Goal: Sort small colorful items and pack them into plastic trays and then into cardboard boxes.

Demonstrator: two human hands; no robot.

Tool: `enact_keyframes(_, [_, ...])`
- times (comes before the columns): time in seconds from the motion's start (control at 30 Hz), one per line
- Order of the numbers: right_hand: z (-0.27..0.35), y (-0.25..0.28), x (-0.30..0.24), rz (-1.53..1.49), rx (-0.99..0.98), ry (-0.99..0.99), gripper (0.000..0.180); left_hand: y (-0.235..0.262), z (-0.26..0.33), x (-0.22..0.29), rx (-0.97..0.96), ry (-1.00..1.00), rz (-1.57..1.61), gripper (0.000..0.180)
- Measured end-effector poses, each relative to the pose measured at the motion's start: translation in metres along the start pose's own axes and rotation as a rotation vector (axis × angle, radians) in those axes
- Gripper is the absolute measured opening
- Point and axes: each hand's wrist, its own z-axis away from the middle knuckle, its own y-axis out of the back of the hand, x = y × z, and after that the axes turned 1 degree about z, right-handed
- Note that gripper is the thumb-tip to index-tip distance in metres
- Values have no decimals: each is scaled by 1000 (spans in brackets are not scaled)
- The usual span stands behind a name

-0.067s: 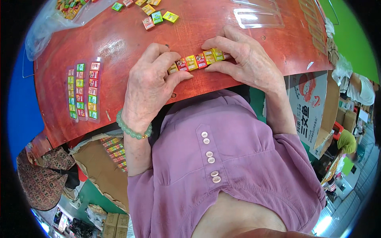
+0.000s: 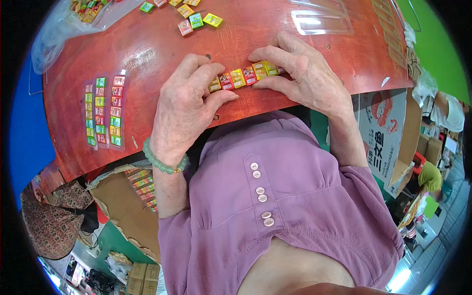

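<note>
We press a row of small coloured packets (image 2: 243,77) together on the red worktop (image 2: 147,49), left hand (image 2: 184,110) closing one end, right hand (image 2: 307,73) the other, fingers pinching it. Three filled clear strips (image 2: 102,112) lie finished at our left. Loose packets (image 2: 196,19) and empty clear trays (image 2: 322,19) wait at the far edge, so we judge plenty remains.

Bright, glare-flecked, perhaps soft fisheye rim.

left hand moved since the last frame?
No. The left hand sits at the same spot against the filled strip on the red table, fingertips at the row of small packets.
</note>
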Motion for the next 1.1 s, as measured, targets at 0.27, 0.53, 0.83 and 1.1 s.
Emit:
enact_keyframes(0.27, [1, -5, 1, 19, 26, 12, 37, 2, 3, -4, -26, 44, 5, 39])
enact_keyframes(0.53, [2, -5, -2, 50, 78, 14, 35, -5, 0, 8, 3, -8, -65, 36])
enact_keyframes(0.83, [12, -16, -4, 56, 112, 37, 31, -21, 10, 10, 63, -50, -206, 30])
enact_keyframes(1.1, [36, 34, 16, 71, 205, -16, 32, -42, -27, 47, 32, -134, -174, 29])
